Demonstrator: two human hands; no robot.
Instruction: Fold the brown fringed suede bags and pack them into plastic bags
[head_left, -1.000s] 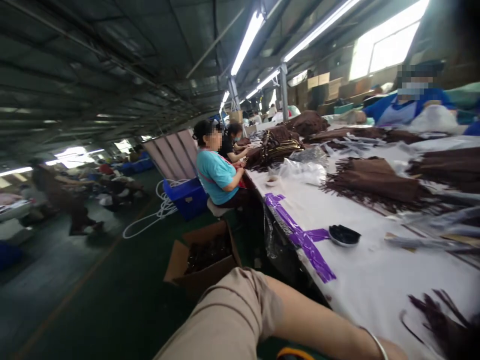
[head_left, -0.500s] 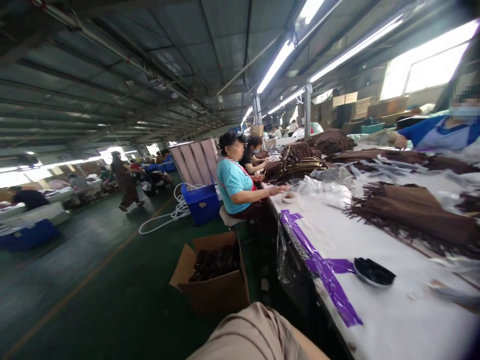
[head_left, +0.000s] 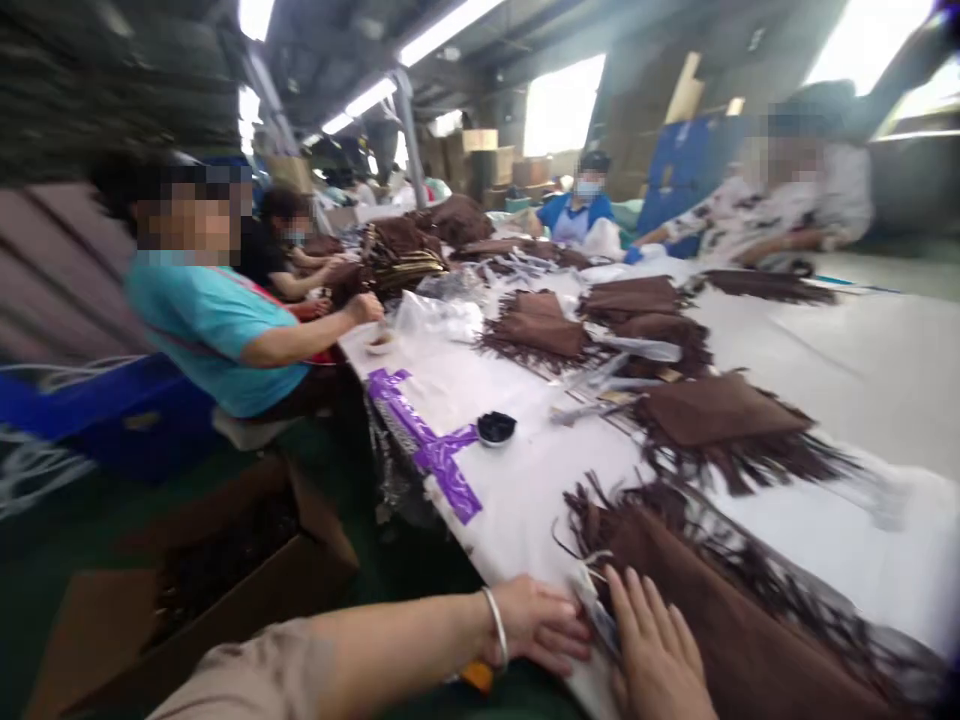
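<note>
My left hand (head_left: 538, 622), with a pale bangle at the wrist, reaches over the front edge of the table with its fingers stretched out and somewhat blurred. It is next to a strip of clear plastic (head_left: 598, 612) at the end of a brown fringed piece (head_left: 720, 590). My right hand (head_left: 660, 650) lies with fingers extended on the near end of this fringed piece, by the plastic strip. Neither hand grips anything that I can see.
More brown fringed pieces (head_left: 724, 410) lie along the white table (head_left: 517, 520). Purple tape (head_left: 435, 450) runs near its edge beside a small dish of black stuff (head_left: 496, 429). An open carton (head_left: 322, 530) stands on the floor. A person in turquoise (head_left: 210, 310) sits at the left.
The view has swung right and down to the table. Both my hands, out of sight before, now show at the near fringed piece. The person in turquoise appears nearer at the left.
</note>
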